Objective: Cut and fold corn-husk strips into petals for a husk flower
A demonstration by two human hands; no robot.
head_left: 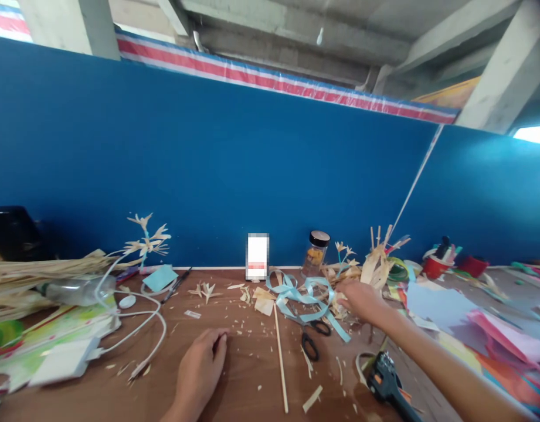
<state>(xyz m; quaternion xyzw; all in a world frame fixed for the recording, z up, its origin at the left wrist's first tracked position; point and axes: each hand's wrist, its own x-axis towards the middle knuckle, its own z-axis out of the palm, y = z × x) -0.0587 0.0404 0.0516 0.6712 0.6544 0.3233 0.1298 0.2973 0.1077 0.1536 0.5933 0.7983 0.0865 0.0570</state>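
Observation:
My left hand rests on the brown table, its fingers curled and closed, with nothing seen in them. Stretched out to the right, my right hand is at a pile of dried husk pieces; its fingers look bent together, and their tips are partly lost in the pile. Light blue ribbon lies in loops just left of that hand. Below the ribbon are black-handled scissors. A thin wooden stick lies between my hands. A husk flower lies beyond my left hand.
A glue gun lies under my right forearm. A lidded jar and a blurred-out phone stand by the blue partition. White cables and a plastic bottle are left; coloured paper is right.

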